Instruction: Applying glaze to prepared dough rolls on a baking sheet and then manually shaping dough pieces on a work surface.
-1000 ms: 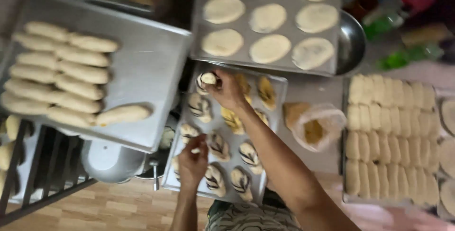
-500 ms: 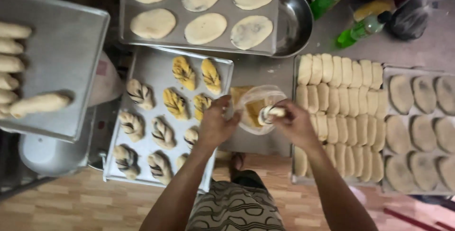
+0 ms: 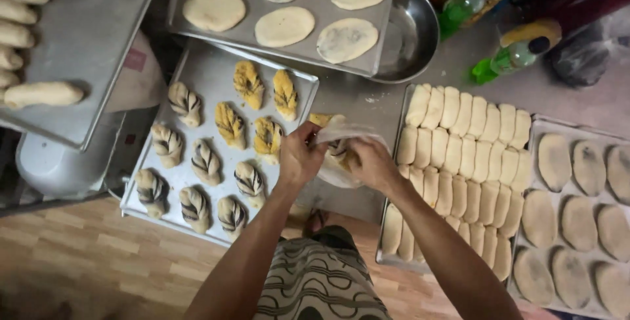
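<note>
My left hand (image 3: 298,156) and my right hand (image 3: 369,162) both grip a clear plastic bag (image 3: 346,131) with a yellowish filling, held between them just right of a metal tray (image 3: 209,70). That tray carries several twisted dough pieces (image 3: 206,161), some dark-striped and some coated yellow (image 3: 249,84). The left fingers pinch the bag's top edge and the right fingers close around its side. What is inside the bag is partly hidden by my fingers.
A tray of flat round dough discs (image 3: 283,26) lies at the top beside a steel bowl (image 3: 412,31). Oblong rolls (image 3: 459,162) fill a tray on the right, next to oval pieces (image 3: 577,215). Green bottles (image 3: 512,57) stand at the upper right. Log-shaped rolls (image 3: 39,93) lie on a tray at the left.
My hands left the twisted pieces on the tray and moved right to the plastic bag, where both now grip it. The view has shifted right.
</note>
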